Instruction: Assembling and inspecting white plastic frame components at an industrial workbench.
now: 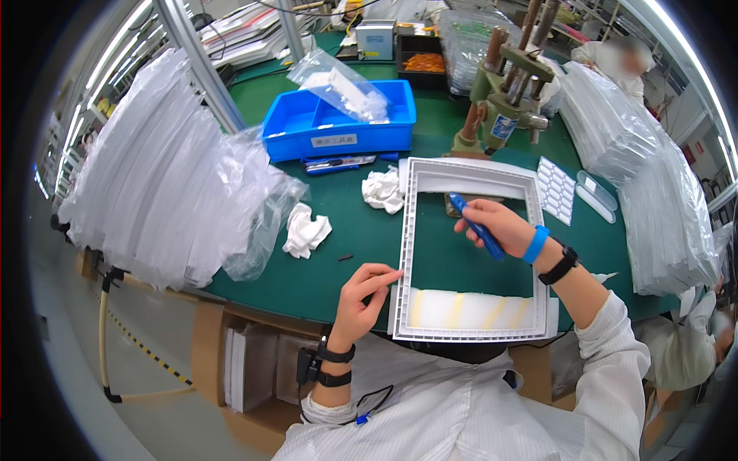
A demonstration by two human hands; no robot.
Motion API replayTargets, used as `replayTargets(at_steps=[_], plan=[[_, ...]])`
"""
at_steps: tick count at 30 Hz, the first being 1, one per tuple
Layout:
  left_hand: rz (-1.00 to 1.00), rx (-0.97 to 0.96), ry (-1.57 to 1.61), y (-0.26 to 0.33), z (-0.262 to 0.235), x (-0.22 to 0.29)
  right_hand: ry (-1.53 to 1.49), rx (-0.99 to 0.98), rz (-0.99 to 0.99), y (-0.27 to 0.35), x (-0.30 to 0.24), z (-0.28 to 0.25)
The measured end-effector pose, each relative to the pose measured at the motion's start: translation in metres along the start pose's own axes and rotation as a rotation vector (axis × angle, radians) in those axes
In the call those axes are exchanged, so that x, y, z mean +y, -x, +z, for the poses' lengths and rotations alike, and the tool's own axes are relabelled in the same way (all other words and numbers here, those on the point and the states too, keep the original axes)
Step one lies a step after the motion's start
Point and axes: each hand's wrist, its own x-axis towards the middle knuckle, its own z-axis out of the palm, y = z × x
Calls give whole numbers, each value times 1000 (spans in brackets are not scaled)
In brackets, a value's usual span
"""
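A white rectangular plastic frame with ribbed edges lies on the green work table before me. A white foam strip with yellow bands runs along its near side. My right hand is closed around a blue pen-shaped tool, held slantwise over the frame's opening; its exact kind is unclear. At the frame's left edge, my left hand touches the rim with a fingertip. Its fingers are partly stretched and apart, with nothing seen in them.
Crumpled white wipes and a utility knife lie left of the frame. Beyond stand a divided blue bin and a green press. Wrapped white stacks flank both sides. A label sheet lies right; co-workers are further right.
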Motion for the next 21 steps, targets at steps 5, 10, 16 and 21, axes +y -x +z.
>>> replayTargets(at_steps=[5, 10, 16, 21], plan=[[3, 17, 22, -2, 2, 1, 504, -291, -24, 12, -4, 29], [13, 2, 10, -3, 2, 0, 653, -315, -77, -2, -6, 34], [-11, -1, 23, 2, 0, 1, 620, -355, -100, -7, -7, 39], [-9, 1, 24, 0, 3, -2, 678, -404, -69, -3, -14, 33]])
